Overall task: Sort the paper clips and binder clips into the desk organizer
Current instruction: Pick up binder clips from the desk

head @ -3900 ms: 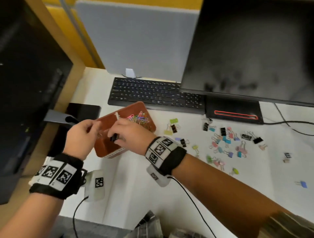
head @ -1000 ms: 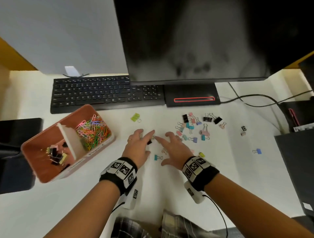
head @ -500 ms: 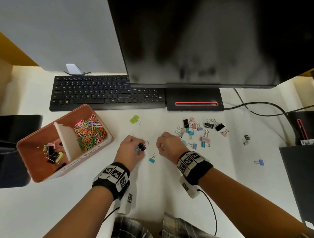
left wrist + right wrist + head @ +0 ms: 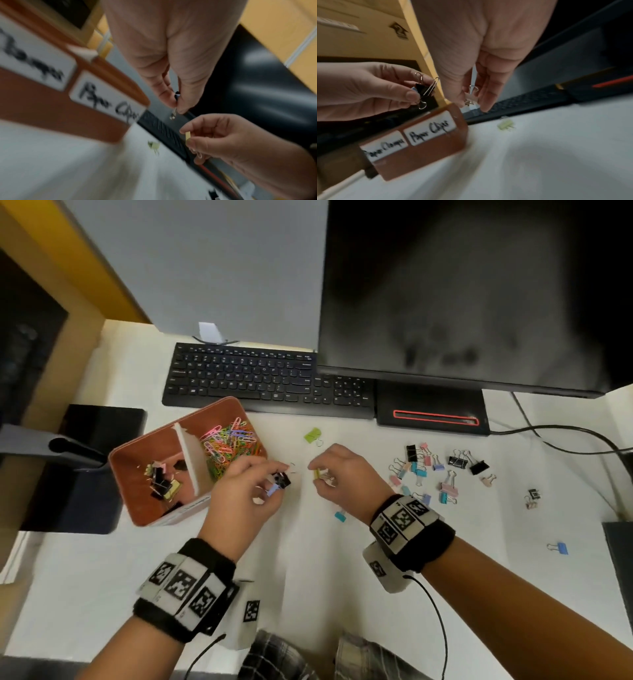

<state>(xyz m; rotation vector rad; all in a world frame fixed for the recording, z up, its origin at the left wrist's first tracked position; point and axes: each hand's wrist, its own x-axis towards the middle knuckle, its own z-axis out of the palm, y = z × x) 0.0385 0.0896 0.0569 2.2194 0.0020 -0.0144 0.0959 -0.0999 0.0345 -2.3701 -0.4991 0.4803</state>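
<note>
The brown desk organizer (image 4: pixel 147 446) stands at the left of the desk. Its left compartment holds several binder clips (image 4: pixel 162 481); the right one holds coloured paper clips (image 4: pixel 229 446). My left hand (image 4: pixel 274 484) is just right of the organizer and pinches a black binder clip (image 4: pixel 423 88) together with a blue one (image 4: pixel 271 491). My right hand (image 4: pixel 320 474), a little further right, pinches a yellow binder clip (image 4: pixel 187 136) and a pale pink one (image 4: pixel 471 97). Both hands are above the desk. Several loose binder clips (image 4: pixel 438 470) lie at the right.
A black keyboard (image 4: pixel 260 378) and a monitor base (image 4: pixel 431 410) lie behind the hands. Single clips lie apart: green (image 4: pixel 312 435), teal (image 4: pixel 340 516), blue (image 4: pixel 560 547). A dark pad (image 4: pixel 85 467) sits left of the organizer. Cables (image 4: pixel 555 436) run at the right.
A second ago both hands were spread over clips on the desk. They closed on clips, lifted off the surface and now sit further left, close beside the organizer.
</note>
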